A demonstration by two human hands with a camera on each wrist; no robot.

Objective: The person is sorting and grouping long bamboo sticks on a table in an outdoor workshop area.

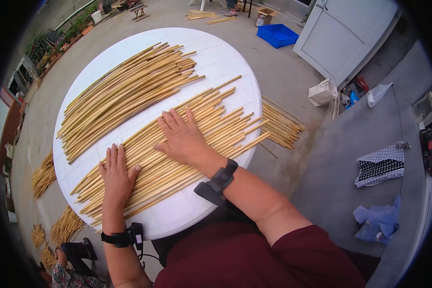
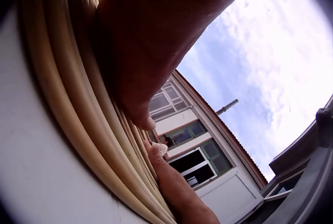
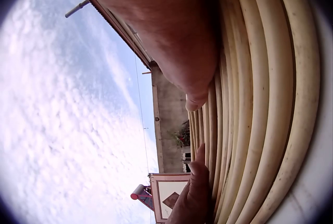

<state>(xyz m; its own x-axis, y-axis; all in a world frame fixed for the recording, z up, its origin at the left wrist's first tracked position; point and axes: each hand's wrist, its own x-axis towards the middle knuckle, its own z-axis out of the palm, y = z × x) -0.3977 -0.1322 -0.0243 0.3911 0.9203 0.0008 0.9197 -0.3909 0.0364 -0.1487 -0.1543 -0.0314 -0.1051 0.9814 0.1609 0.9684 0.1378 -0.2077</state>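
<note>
Evidently, both hands lie flat on the nearer layer of pale sticks (image 1: 163,169), which spreads across the white round tabletop (image 1: 187,39) from about 8 o'clock to 3 o'clock, taking the far edge as 12. The left hand (image 1: 117,178) rests toward 7 o'clock with its fingers extended close together and its thumb held apart; it has hold of nothing. The right hand (image 1: 181,140) presses its palm side down just off centre toward 3 o'clock, fingers straight and somewhat spread, likewise gripping nothing. In both wrist views, sticks run lengthwise close beneath the hands. The sticks lie roughly parallel, their ends uneven toward 2 and 3 o'clock.

A second layer of sticks (image 1: 127,98) sits toward 11 o'clock, separated from the first by a strip of bare white surface. Beyond the rim, on the ground, more sticks (image 1: 282,126) lie at 3 o'clock, and a tied-looking bundle (image 1: 44,176) lies at 8 o'clock. A blue crate (image 1: 277,36) stands between 1 and 2 o'clock, with a white door (image 1: 346,38) near 2 o'clock. Someone in dark trousers (image 1: 77,254) is partly visible at 7 o'clock.
</note>
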